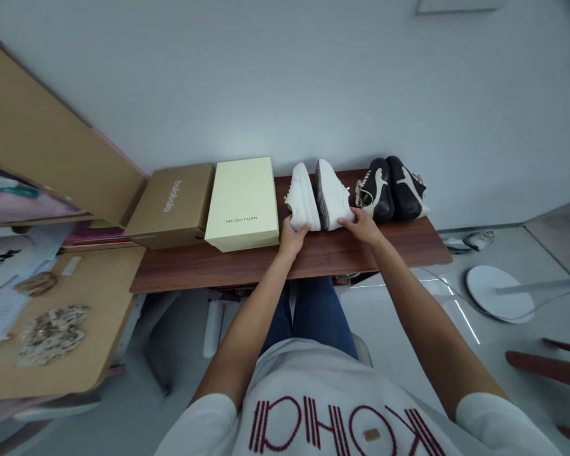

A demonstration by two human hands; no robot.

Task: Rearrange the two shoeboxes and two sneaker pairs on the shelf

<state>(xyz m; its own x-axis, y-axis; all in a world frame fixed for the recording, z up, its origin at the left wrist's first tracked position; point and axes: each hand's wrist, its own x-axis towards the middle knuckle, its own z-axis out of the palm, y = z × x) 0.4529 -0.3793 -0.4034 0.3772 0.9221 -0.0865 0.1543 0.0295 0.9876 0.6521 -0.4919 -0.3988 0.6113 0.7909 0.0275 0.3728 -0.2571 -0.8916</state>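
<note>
Two white sneakers lie on their sides on a dark wooden bench, toes toward the wall and soles facing each other. My left hand (294, 235) grips the heel end of the left white sneaker (304, 197). Around the heel of the right white sneaker (333, 193), my right hand (361, 225) has its fingers closed. Just right of them lies a pair of black-and-cream sneakers (393, 190). To the left sits a pale yellow shoebox (243, 199) with its lid on, marked MEIZHIYUAN.
A brown balabala shoebox (173, 199) stands at the bench's left end. The bench (209, 269) runs along a white wall. At left, a desk (99, 297) holds papers and a patterned bow (54, 334). A round white stand base (498, 294) is on the floor at right.
</note>
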